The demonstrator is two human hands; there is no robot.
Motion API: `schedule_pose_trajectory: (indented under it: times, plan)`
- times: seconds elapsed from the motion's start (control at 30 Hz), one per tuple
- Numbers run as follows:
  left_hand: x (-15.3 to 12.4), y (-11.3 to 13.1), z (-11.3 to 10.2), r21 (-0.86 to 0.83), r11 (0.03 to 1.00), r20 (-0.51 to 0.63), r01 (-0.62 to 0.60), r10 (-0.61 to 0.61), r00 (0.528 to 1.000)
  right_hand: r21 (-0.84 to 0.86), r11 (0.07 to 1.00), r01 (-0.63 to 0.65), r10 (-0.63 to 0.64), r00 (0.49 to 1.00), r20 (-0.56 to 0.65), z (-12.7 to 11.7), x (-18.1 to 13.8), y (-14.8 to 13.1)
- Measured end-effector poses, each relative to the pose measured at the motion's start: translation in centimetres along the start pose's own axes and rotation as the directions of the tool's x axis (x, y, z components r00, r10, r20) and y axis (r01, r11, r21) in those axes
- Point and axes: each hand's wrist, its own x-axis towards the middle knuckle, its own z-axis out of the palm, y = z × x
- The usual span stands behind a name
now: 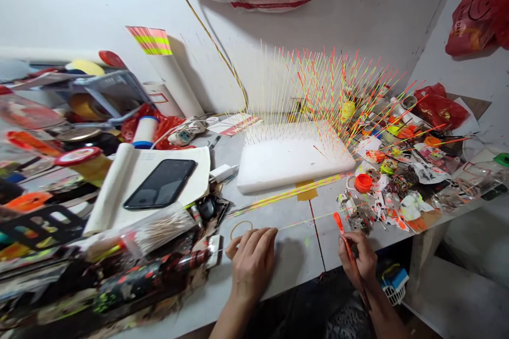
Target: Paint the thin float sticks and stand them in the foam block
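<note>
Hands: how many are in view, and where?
2: left hand in front of the white foam block, pinching a thin stick; right hand farther right, holding an orange-tipped brush. No others show.

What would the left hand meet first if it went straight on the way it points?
The left hand would probably meet the bundle of thin coloured sticks lying before the white block, if low enough; its height is unclear.

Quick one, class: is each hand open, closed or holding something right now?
Left hand: closed, fingertips pinching a thin yellow-green stick.
Right hand: closed, holding an orange-tipped paintbrush.
</note>
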Motion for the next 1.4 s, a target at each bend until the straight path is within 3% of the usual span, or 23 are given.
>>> schedule_pose_trajectory:
  times: [0.63, 1.03, 1.4]
  plan:
    - [0.1, 0.1, -0.1, 0.006, 1.000, 0.006, -0.004, 0.004, 1.000, -0.013, 0.997, -0.081, 0.081, 0.997, 0.003, 0.0, -0.4, 0.5]
    - [-0.2, 0.0, 0.1, -0.015, 0.999, 0.003, 0.031, -0.031, 1.000, 0.076, 0.996, 0.053, -0.055, 0.998, 0.022, 0.2, -0.1, -1.1]
    - [-0.2, 0.3, 0.1, -0.010, 0.999, -0.006, 0.037, -0.037, 0.999, 0.062, 0.998, 0.029, -0.031, 0.999, 0.039, 1.5, 0.0, -1.5]
